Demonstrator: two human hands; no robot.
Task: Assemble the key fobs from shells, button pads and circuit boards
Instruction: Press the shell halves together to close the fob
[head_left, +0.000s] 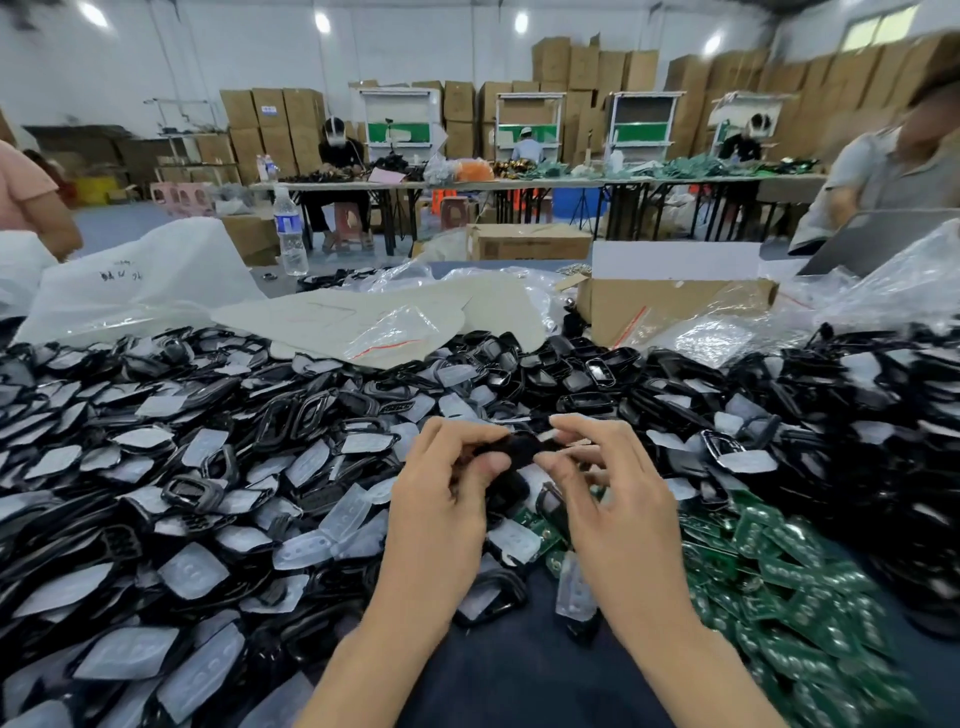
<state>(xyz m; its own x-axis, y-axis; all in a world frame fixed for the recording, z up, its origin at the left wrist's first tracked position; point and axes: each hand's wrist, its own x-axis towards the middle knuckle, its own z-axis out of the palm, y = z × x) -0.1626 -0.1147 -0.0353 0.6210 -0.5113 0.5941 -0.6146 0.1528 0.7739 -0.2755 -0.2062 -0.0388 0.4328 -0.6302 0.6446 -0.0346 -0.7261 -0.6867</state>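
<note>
– Shell (519, 448) first: where is it, in the head view?
– Between the two hands, raised above the heap. The left hand (441, 483) pinches its left end with thumb and curled fingers, and the right hand (608, 483) pinches the other end the same way. So both hands are closed on this one black part.
– Is a pad already inside?
– Something pale shows at the right fingertips, but it is blurred. I cannot tell if it is a pad.
– How to do this step well?
– I think the grip should be on the rims only, so that the opening is free. The pad should go in flat, bumps matching the holes, and be pressed by a thumb from the middle outward. The board comes after, without force.
– Where is the supply?
– Button pads (306, 540), translucent, lie mixed with other shells left of the left hand. Circuit boards (779, 582), green, are heaped just right of the right wrist.
– And room for moving?
– Little. The only bare table (519, 670) is the dark patch under and between the forearms. Heaps rise on both sides and beyond the fingertips. Farther beyond lie plastic bags (395, 327) and a cardboard box (670, 306). A wide elbow could push parts away, I think. The table edge is not in view.
</note>
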